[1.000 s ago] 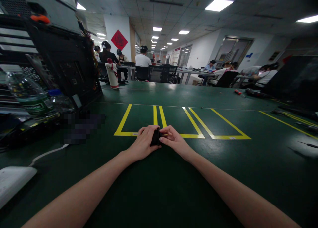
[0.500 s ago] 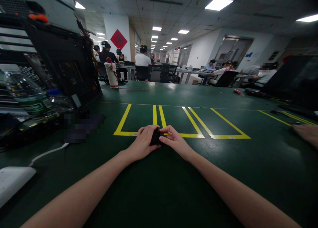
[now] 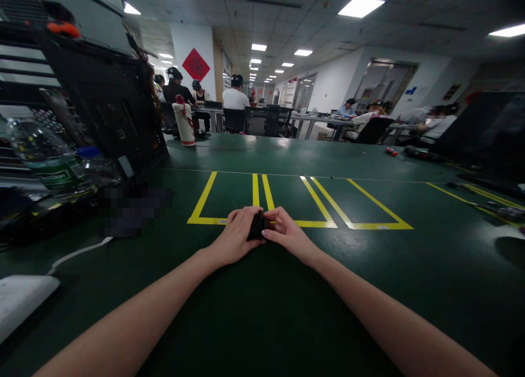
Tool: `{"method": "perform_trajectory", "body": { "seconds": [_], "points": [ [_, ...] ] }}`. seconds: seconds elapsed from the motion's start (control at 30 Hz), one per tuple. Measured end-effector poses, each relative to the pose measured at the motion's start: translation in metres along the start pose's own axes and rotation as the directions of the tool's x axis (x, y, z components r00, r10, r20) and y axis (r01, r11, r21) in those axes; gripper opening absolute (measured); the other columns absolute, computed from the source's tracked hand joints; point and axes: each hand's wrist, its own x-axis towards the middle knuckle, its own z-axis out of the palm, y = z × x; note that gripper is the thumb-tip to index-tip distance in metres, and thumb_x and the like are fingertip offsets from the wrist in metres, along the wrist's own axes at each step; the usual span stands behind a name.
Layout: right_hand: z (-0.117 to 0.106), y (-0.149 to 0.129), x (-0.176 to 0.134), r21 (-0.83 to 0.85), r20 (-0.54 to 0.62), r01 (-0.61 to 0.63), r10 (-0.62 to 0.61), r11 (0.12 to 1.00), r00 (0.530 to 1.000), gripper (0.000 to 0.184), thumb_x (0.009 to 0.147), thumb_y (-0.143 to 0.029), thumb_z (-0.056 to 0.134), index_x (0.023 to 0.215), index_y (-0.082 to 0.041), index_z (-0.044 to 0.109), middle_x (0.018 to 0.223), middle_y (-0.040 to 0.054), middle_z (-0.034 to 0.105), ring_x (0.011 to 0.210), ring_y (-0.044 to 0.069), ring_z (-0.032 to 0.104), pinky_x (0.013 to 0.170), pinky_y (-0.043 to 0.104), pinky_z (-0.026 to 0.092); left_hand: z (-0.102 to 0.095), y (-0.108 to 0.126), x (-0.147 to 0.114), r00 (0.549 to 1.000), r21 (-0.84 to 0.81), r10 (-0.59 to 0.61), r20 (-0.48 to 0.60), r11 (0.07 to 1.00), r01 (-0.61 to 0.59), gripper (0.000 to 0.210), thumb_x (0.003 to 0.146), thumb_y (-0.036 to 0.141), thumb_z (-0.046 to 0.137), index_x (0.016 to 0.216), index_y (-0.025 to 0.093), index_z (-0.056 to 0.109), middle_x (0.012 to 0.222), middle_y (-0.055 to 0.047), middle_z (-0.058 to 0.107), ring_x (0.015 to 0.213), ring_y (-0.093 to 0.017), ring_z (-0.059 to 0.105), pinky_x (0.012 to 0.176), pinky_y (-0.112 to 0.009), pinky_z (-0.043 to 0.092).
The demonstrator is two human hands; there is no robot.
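A small black object (image 3: 256, 227), its kind too dark to make out, is between my two hands just in front of the yellow tape lines. Wrapped over its left side is my left hand (image 3: 239, 232), closed on it with the thumb underneath. My right hand (image 3: 287, 233) meets it from the right, thumb and fingers bent together against its edge. Whatever lies between the right fingertips is mostly hidden. Both forearms reach in from the bottom corners over the green tabletop (image 3: 262, 311).
Yellow tape (image 3: 381, 226) marks boxes on the table. At left stand an open black computer case (image 3: 110, 103), a water bottle (image 3: 45, 152) and a white power strip (image 3: 24, 297). A cream cylinder (image 3: 184, 122) stands further back. Tools (image 3: 498, 208) lie at right; people sit behind.
Another person's hand at the right edge has gone out of view, showing the tools there. My left hand stays put; my right thumb has shifted very slightly on the black object.
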Motion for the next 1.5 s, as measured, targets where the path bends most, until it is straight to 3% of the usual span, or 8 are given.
{"method": "perform_trajectory", "body": {
  "seconds": [0.17,0.4,0.87,1.13,1.5],
  "points": [
    [0.0006,-0.0011,0.0001,-0.028,-0.036,-0.003,0.002,1.000,0.999,0.021,0.073,-0.025,0.057,0.091,-0.022,0.046,0.096,0.0004,0.050,0.093,0.015,0.053,0.086,0.036,0.042,0.0004,-0.0013,-0.0005,1.000,-0.006,-0.016,0.003,1.000,0.016,0.059,0.071,0.027,0.061,0.119,0.023,0.026,0.118,-0.007,0.041,0.110,-0.025,0.040,0.095,-0.044,0.027],
    [0.0009,-0.0054,-0.0004,-0.062,-0.040,-0.060,0.058,0.996,0.998,0.031,0.074,-0.023,0.055,0.104,-0.023,0.045,0.107,0.0030,0.049,0.102,0.016,0.049,0.091,0.038,0.040,-0.0010,0.0001,-0.0008,1.000,-0.034,-0.027,0.012,0.999,0.028,0.057,0.072,0.026,0.060,0.119,0.025,0.027,0.118,-0.006,0.041,0.111,-0.025,0.040,0.095,-0.046,0.027],
    [0.0023,-0.0025,-0.0008,-0.032,-0.027,-0.016,0.015,0.999,1.000,0.022,0.073,-0.025,0.057,0.091,-0.023,0.045,0.098,0.0007,0.049,0.090,0.015,0.054,0.079,0.034,0.046,0.0001,-0.0001,-0.0003,1.000,-0.018,-0.011,0.002,1.000,0.011,0.057,0.071,0.026,0.061,0.118,0.024,0.028,0.117,-0.006,0.042,0.110,-0.024,0.041,0.095,-0.044,0.028],
    [0.0007,-0.0010,0.0009,-0.087,-0.033,-0.016,0.013,0.996,0.999,0.030,0.074,-0.023,0.056,0.102,-0.024,0.045,0.105,0.0024,0.048,0.098,0.016,0.051,0.087,0.036,0.042,-0.0009,0.0008,0.0002,1.000,-0.041,-0.021,0.007,0.999,0.022,0.057,0.071,0.026,0.060,0.118,0.025,0.028,0.118,-0.006,0.042,0.111,-0.025,0.040,0.095,-0.046,0.027],
    [0.0024,-0.0044,-0.0018,-0.031,-0.013,-0.010,0.010,0.999,1.000,0.021,0.074,-0.023,0.056,0.092,-0.024,0.046,0.100,0.0010,0.049,0.093,0.015,0.053,0.080,0.034,0.046,-0.0023,0.0022,-0.0008,1.000,-0.024,-0.021,0.022,0.999,0.021,0.055,0.073,0.027,0.059,0.118,0.023,0.028,0.118,-0.006,0.041,0.110,-0.025,0.040,0.095,-0.044,0.028]
  ]
}}
